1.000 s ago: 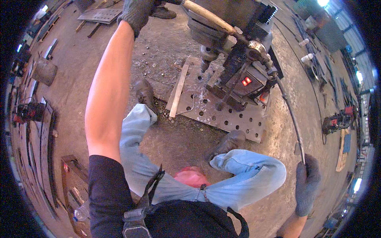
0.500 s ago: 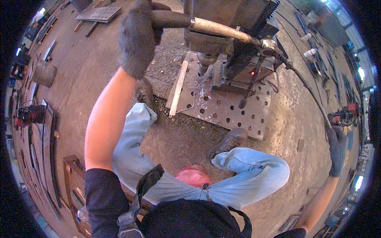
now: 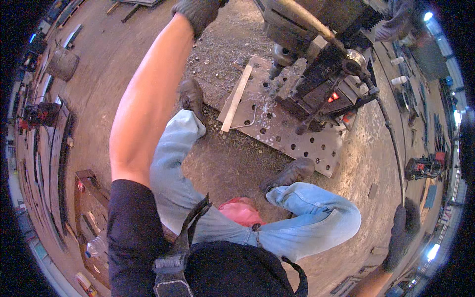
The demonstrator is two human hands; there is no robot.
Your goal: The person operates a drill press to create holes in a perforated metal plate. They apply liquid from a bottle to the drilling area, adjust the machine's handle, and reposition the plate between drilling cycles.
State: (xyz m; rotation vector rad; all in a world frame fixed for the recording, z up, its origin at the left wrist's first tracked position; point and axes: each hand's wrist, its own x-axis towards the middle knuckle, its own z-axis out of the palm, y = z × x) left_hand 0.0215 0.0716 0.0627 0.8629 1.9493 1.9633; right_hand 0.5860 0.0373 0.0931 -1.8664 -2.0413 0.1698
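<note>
A magnetic drill (image 3: 316, 89) stands on a steel plate (image 3: 277, 136) punched with several round holes. Its chuck (image 3: 282, 57) points down over the plate, and a red light glows on its base. From the feed hub (image 3: 355, 60) spread a lever with a wooden handle (image 3: 311, 17), a long dark rod (image 3: 391, 133) and a short arm with a black knob (image 3: 301, 129). My right hand (image 3: 403, 232), in a dark glove, is closed around the rod's far end. My gloved left hand (image 3: 198, 17) is cut off by the top edge; its fingers are mostly hidden, as is the wooden handle's upper end.
A pale flat strip (image 3: 237, 96) and a bent thin rod (image 3: 247, 121) lie on the plate. My boots (image 3: 292, 173) flank its near edge. To the left are a metal bucket (image 3: 63, 64), a rusty frame (image 3: 91, 190) and a plastic bottle (image 3: 96, 247). Red-and-black equipment (image 3: 425, 166) sits right.
The feed hub has turned: the wooden handle points more steeply upward. My left hand has moved up, partly out of view; my right hand has come down with the rod. The view has shifted slightly.
</note>
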